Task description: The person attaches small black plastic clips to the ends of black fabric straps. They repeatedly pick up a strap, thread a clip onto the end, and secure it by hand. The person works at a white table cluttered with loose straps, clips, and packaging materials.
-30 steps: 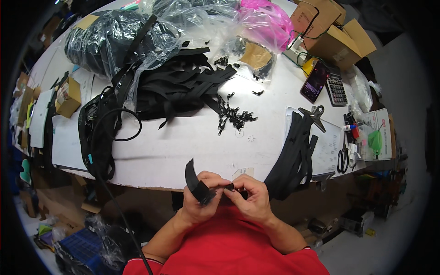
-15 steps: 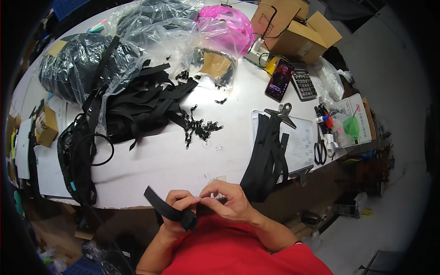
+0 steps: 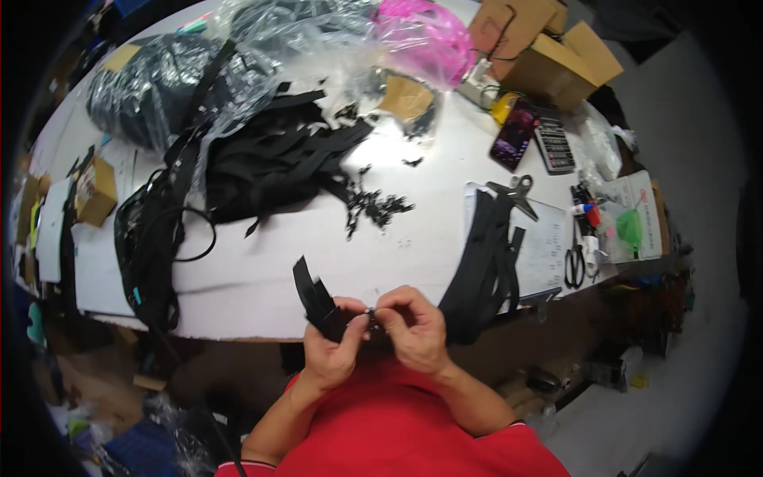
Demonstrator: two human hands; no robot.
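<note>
Nr tbl, R hand in pinch

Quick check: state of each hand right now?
Left hand: closed, holding a black strip.
Right hand: closed, pinching a small dark piece between the hands, too blurred to identify.

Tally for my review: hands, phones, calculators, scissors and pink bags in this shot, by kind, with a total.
Hands: 2, the left hand and the right hand
Phone: 1
Calculator: 1
Scissors: 1 pair
Pink bag: 1
Total: 6
</note>
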